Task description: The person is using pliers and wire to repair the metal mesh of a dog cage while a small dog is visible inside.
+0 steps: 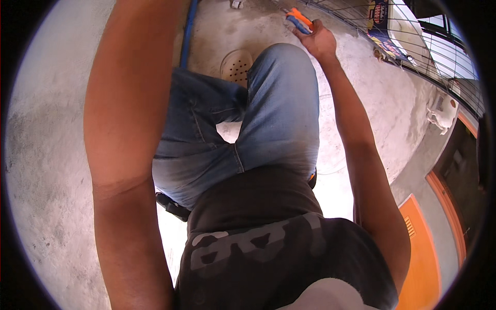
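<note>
My right hand (321,43) is stretched out ahead at the upper right, closed round pliers with orange and blue handles (300,21). The tool's grey tip points up and to the left over the concrete floor, and I cannot make out anything in its jaws. My left arm (129,98) reaches up along the left side and leaves the picture at the top edge. The left hand is therefore out of sight, along with whatever it may touch.
A blue pipe (188,36) runs up beside my left arm. My bent knees and a beige clog (237,67) are in the middle. Wire mesh (351,23) lines the upper right. A white animal (443,114) is near the wall, above an orange door (417,253).
</note>
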Demonstrator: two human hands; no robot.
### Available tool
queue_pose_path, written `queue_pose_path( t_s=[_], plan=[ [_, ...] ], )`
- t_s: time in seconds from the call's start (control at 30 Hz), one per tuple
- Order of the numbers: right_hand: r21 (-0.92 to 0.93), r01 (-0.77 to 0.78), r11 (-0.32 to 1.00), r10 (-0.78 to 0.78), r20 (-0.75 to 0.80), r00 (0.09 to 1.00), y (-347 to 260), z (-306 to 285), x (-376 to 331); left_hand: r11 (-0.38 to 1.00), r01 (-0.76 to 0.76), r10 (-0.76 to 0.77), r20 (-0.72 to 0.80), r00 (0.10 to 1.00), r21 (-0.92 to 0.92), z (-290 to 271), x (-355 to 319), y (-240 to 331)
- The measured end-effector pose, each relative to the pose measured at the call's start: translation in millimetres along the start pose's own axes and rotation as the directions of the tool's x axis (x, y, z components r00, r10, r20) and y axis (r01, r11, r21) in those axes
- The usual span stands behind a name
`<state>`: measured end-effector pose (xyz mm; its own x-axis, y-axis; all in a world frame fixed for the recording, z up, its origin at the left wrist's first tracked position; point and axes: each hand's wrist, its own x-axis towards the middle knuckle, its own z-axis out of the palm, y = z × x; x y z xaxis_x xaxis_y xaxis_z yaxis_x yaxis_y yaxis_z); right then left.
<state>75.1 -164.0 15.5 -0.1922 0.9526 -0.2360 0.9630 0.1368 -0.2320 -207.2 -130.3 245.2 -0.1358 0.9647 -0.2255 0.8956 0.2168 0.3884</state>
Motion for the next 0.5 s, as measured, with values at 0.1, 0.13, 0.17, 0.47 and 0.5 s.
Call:
queue_pose_path(
  t_s=[0.1, 0.13, 0.17, 0.47, 0.5],
  plan=[
    [0.001, 0.142, 0.99, -0.142, -0.032, 0.989, -4.2, -4.2, -7.1, 0.997, 0.007, -0.006, 0.007, 1.0, -0.073, -0.8, 1.7, -4.7],
    [0.011, 0.231, 0.973, -0.23, -0.043, 0.972, -4.7, -5.3, -7.1, 0.991, 0.011, -0.01, 0.008, 1.0, -0.13, -0.6, 2.7, -5.5],
    [0.012, 0.231, 0.973, -0.23, -0.044, 0.972, -5.9, -6.5, -5.4, 0.992, 0.01, -0.009, 0.007, 1.0, -0.128, -0.4, 3.4, -6.4],
    [0.033, -0.074, 0.997, 0.068, 0.164, 0.984, -10.0, -15.6, 8.7, 0.996, -0.07, 0.069, -0.024, 0.997, -0.061, 2.9, 4.4, -0.6],
    [-0.028, -0.036, 0.999, 0.042, 0.256, 0.966, -26.0, -28.6, 4.7, 0.999, -0.028, 0.027, -0.02, 0.999, -0.045, 1.2, 1.3, -4.4]
  ],
)
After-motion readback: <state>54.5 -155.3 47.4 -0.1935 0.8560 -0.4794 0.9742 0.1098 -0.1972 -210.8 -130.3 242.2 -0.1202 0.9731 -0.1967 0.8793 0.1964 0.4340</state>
